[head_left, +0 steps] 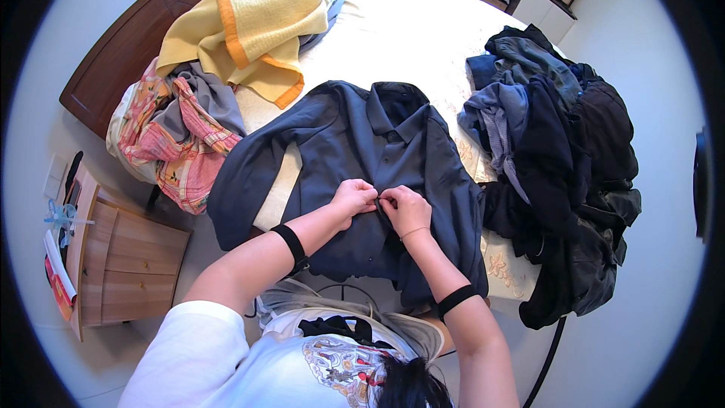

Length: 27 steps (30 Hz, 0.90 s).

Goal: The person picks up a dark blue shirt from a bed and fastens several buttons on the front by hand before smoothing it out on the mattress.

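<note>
A dark navy button-up shirt (pixel 332 143) lies face up across the near edge of the bed, its collar pointing away from me and its sleeves spread to both sides. Both my hands meet at the middle of its front opening. My left hand (pixel 353 200) pinches the placket edge with thumb and fingertips. Right beside it, my right hand (pixel 406 210) is closed on the other side of the placket, fingertips almost touching the left ones. Buttons show along the front above and below my hands; any button between the fingertips is hidden.
A heap of dark clothes (pixel 559 151) lies on the right of the bed (pixel 400 23). At the left are a yellow blanket (pixel 264 15) with orange trim and pink patterned bedding (pixel 174 143). A wooden nightstand (pixel 132 257) stands lower left, by the dark headboard (pixel 136 38).
</note>
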{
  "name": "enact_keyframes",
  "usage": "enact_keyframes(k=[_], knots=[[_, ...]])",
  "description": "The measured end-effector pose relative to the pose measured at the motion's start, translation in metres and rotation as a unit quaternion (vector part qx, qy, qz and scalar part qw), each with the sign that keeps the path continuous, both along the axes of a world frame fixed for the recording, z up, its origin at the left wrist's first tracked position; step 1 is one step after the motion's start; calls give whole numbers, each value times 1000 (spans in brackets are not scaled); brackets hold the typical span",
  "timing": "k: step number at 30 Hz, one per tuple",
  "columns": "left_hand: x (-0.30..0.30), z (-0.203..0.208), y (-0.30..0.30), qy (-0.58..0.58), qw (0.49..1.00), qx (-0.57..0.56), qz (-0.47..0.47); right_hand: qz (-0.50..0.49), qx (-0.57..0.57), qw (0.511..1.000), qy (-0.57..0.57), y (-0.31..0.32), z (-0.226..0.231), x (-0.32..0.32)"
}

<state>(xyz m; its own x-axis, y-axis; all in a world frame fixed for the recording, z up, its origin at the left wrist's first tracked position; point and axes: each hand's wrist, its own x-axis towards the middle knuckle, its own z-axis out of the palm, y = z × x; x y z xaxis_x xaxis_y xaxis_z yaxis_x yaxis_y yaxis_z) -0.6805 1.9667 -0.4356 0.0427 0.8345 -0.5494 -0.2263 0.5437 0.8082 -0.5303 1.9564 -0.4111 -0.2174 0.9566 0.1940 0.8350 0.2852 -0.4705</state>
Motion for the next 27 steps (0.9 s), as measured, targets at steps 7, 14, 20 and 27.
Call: enact_keyframes(k=[7, 14, 20, 27], knots=[[-1, 7, 0, 0, 1000, 21, 1, -38, -95, 988, 113, 11, -8, 7], [-7, 12, 0, 80, 972, 220, -36, -90, -376, 830, 402, 26, 5, 4], [7, 35, -3, 4, 978, 211, 7, -106, -318, 835, 437, 18, -22, 10], [1, 31, -2, -76, 995, 50, 46, -37, -69, 947, 312, 14, 8, 3]])
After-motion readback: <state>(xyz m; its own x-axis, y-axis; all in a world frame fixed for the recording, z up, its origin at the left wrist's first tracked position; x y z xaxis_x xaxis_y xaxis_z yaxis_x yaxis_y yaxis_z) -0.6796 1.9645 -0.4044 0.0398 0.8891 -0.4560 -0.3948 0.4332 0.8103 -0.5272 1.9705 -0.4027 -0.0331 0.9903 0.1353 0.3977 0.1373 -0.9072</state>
